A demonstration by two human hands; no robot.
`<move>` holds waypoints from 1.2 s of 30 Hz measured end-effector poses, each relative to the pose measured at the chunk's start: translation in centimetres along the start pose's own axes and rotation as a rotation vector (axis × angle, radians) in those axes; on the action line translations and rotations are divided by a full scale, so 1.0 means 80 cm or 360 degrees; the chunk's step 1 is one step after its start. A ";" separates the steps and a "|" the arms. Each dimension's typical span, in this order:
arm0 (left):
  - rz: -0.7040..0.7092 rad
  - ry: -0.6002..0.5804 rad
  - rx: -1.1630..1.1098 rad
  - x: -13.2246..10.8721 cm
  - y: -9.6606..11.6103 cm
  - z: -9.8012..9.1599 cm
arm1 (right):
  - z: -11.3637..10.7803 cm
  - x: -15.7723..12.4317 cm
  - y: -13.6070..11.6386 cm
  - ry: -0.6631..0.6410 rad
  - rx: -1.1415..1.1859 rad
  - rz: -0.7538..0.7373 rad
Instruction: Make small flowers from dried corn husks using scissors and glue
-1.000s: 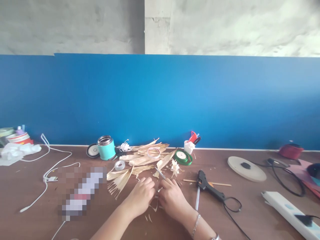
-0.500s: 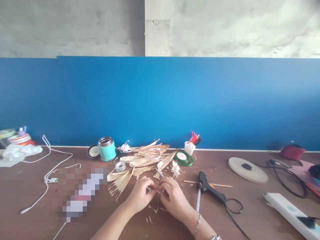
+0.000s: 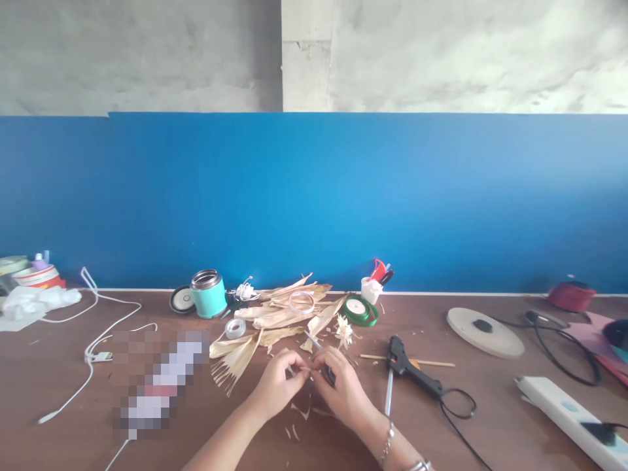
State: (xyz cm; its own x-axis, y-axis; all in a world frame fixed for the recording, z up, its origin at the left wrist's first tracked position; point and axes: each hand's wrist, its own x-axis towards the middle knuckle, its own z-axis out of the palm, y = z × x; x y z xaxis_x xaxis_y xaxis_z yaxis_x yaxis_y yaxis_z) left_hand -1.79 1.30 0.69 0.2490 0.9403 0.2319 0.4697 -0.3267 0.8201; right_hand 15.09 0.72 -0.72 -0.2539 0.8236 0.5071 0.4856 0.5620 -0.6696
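Note:
My left hand (image 3: pixel 280 384) and my right hand (image 3: pixel 338 383) meet over the table, fingertips pinched together. Between them is a small pale piece of dried husk (image 3: pixel 309 369), mostly covered by the fingers. A pair of scissors (image 3: pixel 314 341) shows a thin blade beyond my right hand and a dark handle part under its fingers; whether that hand grips them I cannot tell. Just beyond lie dried corn husks (image 3: pixel 284 316), one a fringed husk (image 3: pixel 234 366) at the left. A pale husk flower (image 3: pixel 344 331) lies near my right hand. Thin husk scraps (image 3: pixel 301 412) are scattered below.
A black glue gun (image 3: pixel 412 369) with its cord lies right of my hands, across a wooden stick (image 3: pixel 441 364). Behind are a teal jar (image 3: pixel 208 297), a tape roll (image 3: pixel 235 328), green ribbon (image 3: pixel 366 319) and a white cup (image 3: pixel 371 290). A power strip (image 3: pixel 564 412) lies far right.
Both hands stay in nearly the same place, still pinched together. The right fingers have shifted slightly, and more of the dark scissors handle shows. The view has moved a little.

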 end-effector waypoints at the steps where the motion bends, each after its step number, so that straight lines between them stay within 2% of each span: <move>1: -0.0009 0.0000 0.0002 0.000 0.000 0.001 | 0.000 0.000 0.000 0.0004 -0.0004 -0.0002; 7: -0.0146 0.0064 -0.0064 0.000 0.002 0.010 | -0.001 0.001 -0.004 0.0038 -0.0193 -0.0188; 11: -0.0295 -0.0034 -0.0222 0.000 0.001 0.014 | 0.001 0.000 -0.005 0.0074 -0.0196 -0.0139; 13: -0.0247 -0.0016 -0.0148 0.000 0.001 0.013 | 0.002 -0.001 -0.004 0.0049 -0.0211 -0.0135; 17: 0.0083 0.0105 0.0203 -0.003 0.001 0.008 | 0.000 -0.001 -0.006 -0.0038 -0.0382 -0.0200; 19: 0.0213 0.0098 0.0369 -0.004 0.001 0.006 | -0.001 -0.001 -0.008 -0.0060 -0.0431 -0.0217; 23: 0.0335 0.0090 0.0572 -0.005 0.001 0.004 | -0.002 0.000 -0.008 -0.0054 -0.0433 -0.0204; 28: 0.0376 0.0117 0.0633 -0.007 0.002 0.007 | 0.000 -0.001 -0.005 -0.0066 -0.0451 -0.0210; 36: 0.0193 0.0382 0.0831 -0.012 0.008 0.024 | 0.010 -0.001 -0.009 0.0106 -0.0639 -0.0211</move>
State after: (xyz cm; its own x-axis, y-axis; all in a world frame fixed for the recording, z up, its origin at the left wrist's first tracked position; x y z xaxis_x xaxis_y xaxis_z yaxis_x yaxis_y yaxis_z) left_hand -0.09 0.02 0.02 0.1568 0.8686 0.4700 0.8201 -0.3797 0.4280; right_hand 14.12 0.30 -0.72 -0.2878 0.7321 0.6174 0.7428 0.5776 -0.3386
